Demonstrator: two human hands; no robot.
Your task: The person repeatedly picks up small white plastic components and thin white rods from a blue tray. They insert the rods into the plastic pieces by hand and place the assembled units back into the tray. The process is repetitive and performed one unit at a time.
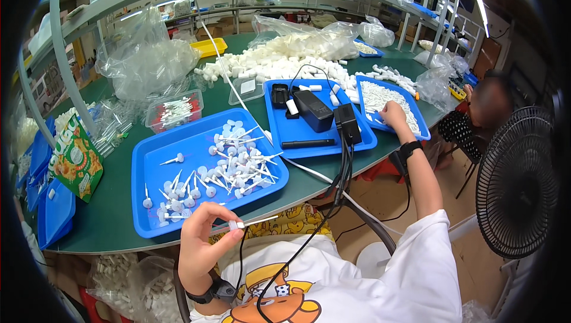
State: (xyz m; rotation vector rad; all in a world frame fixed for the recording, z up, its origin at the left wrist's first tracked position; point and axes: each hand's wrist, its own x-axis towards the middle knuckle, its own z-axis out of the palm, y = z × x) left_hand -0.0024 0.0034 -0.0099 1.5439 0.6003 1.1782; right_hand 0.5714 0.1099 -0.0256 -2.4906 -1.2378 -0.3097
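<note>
My left hand [205,243] is closed in a pinch in front of the table edge. Between its thumb and finger is a small translucent plastic piece with a thin white stem [259,221] pointing right. Behind it, a blue tray [140,168] holds a loose heap of similar stemmed pieces [238,159]. My right hand [393,115] reaches into another blue tray [423,128] at the right, filled with tiny white parts [383,98]. Its fingers are bent together down at the parts; what they grip, if anything, is too small to make out.
Between the trays, a third blue tray [363,145] carries black boxes [313,111] and cables. White cylinders [262,64] are piled behind, near plastic bags [137,55]. A clear tub [174,111] stands left. A black fan [516,181] and a seated person [485,106] are at right.
</note>
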